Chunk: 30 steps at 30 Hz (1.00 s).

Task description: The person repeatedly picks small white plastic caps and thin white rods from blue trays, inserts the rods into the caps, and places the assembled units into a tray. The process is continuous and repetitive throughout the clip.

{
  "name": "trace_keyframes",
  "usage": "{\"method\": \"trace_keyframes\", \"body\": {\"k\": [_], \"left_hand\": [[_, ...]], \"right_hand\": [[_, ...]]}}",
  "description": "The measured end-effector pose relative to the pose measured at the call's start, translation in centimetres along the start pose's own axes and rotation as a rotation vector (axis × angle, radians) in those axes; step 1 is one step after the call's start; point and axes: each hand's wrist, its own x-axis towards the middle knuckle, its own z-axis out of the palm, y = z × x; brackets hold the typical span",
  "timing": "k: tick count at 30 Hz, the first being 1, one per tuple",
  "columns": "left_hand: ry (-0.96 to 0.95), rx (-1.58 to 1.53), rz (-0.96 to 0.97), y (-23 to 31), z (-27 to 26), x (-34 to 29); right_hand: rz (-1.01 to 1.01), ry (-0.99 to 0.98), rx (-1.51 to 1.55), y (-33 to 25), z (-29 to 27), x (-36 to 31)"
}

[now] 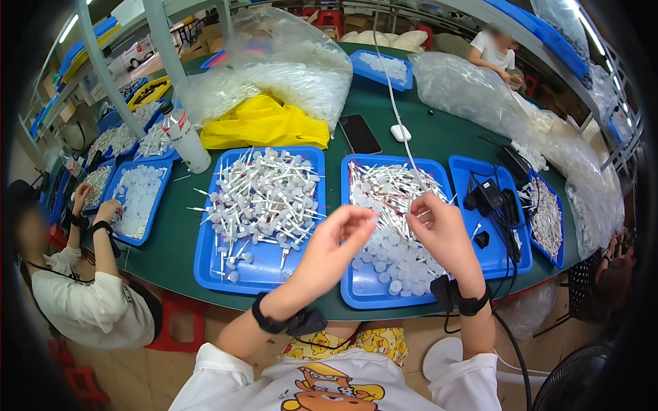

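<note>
Both hands are raised over the near middle blue tray (pixel 348 274). Its far part holds thin white sticks with reddish wires (pixel 391 181), and its near part holds translucent round caps (pixel 404 264). My left hand (pixel 332 243) is above the tray's left edge, thumb and forefinger pinched on something too small to make out. Over the sticks, my right hand (pixel 445 236) is also pinched, and whatever its fingertips hold cannot be made out. Left of it, another blue tray (pixel 202 264) is heaped with white sticks that have round caps on them (pixel 264 195).
A blue tray with black adapters and cables (pixel 488 195) stands at right. Beyond lie a phone (pixel 360 133), a white mouse (pixel 400 133), a yellow bag (pixel 267 127) and a bottle (pixel 185 140). A hanging cable (pixel 392 89) crosses the view. At left, a co-worker (pixel 89 294) reaches into trays.
</note>
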Motion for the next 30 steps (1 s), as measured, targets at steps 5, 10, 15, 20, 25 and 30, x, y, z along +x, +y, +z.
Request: {"method": "trace_keyframes", "body": {"k": [5,10,15,20,25,30], "left_hand": [[0.044,-0.256,-0.08,-3.5,-1.4,4.1],[-0.024,-0.672,-0.098,-5.7,-2.1,3.9],[-0.096,-0.716,-0.075,-4.9,-1.7,3.6],[-0.116,-0.69,-0.106,-4.7,-1.6,3.2],[-0.21,-0.718,-0.087,-4.7,-1.4,3.0],[-0.214,-0.753,-0.077,-5.2,-1.6,3.0]], "right_hand": [[-0.043,0.08,0.529,-3.1,-0.3,1.1],[-0.242,0.048,0.741,-2.6,1.7,2.1],[-0.274,0.031,0.804,-1.6,2.9,1.4],[-0.348,0.027,0.792,-0.7,3.2,1.4],[-0.405,0.034,0.695,-0.1,3.0,1.3],[-0.421,0.023,0.64,0.0,2.8,1.4]]}}
